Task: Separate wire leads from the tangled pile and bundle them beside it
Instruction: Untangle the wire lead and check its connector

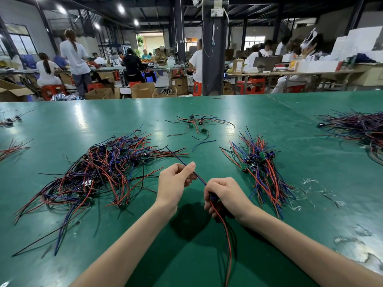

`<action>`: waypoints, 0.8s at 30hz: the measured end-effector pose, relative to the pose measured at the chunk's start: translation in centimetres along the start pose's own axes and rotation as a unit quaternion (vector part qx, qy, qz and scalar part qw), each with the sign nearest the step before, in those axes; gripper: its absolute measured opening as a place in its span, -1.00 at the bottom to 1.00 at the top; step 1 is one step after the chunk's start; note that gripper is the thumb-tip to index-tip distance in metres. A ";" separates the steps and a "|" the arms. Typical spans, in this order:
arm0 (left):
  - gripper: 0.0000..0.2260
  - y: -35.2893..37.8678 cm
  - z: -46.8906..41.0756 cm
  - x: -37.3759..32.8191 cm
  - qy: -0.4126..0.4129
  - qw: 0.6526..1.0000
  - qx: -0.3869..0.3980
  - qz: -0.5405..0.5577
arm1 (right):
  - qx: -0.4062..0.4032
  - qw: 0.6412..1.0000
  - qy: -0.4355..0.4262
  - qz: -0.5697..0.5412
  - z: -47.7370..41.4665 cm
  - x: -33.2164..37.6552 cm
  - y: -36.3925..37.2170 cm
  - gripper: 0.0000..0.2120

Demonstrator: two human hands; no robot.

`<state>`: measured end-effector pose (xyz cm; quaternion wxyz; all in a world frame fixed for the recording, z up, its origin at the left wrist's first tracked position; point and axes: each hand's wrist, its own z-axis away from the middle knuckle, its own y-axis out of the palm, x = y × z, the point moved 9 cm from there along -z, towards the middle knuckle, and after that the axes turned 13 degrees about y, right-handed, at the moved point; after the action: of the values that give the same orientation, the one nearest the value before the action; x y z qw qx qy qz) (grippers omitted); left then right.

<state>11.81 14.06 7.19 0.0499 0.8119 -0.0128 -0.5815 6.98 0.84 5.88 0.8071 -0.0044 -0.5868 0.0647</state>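
Observation:
A big tangled pile [101, 172] of red, blue and black wire leads lies on the green table [62, 119] left of my hands. To the right lies a tidier bundle [261, 168] of leads, fanned out. My left hand [176, 181] pinches a blue lead [200, 178] that stretches across to my right hand [224, 195]. My right hand grips a small dark connector with red and black leads [227, 237] hanging down toward me.
A small loose cluster of leads [196, 125] lies farther back at the centre, another heap [356, 127] at the far right, and scraps at the left edge [10, 119]. Clear plastic scraps [315, 193] lie right of the bundle. People work at benches behind the table.

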 end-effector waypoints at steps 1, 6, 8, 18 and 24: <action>-0.77 0.1 0.0 0.1 -0.013 1.000 0.002 0.014 | 0.000 1.000 -0.001 0.004 0.0 0.0 0.0 -0.74; -0.75 0.7 0.2 0.6 -0.075 0.995 0.042 0.058 | -0.012 0.999 -0.014 0.033 0.0 0.3 -0.4 -0.70; -0.75 0.9 0.3 0.8 -0.106 0.990 0.057 0.079 | -0.019 0.999 -0.020 0.045 0.0 0.5 -0.5 -0.68; -0.67 2.0 1.5 2.0 -0.255 0.945 0.097 0.181 | -0.030 0.996 -0.028 0.074 -0.3 0.5 -0.8 -0.67; -0.71 1.2 1.4 2.6 -0.265 0.947 0.053 0.172 | -0.025 0.996 -0.031 0.079 -0.4 0.4 -0.4 -0.82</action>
<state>11.41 12.60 4.41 0.1005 0.6152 -0.1958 -0.7570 7.48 0.49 6.15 0.7808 -0.0687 -0.6106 0.1136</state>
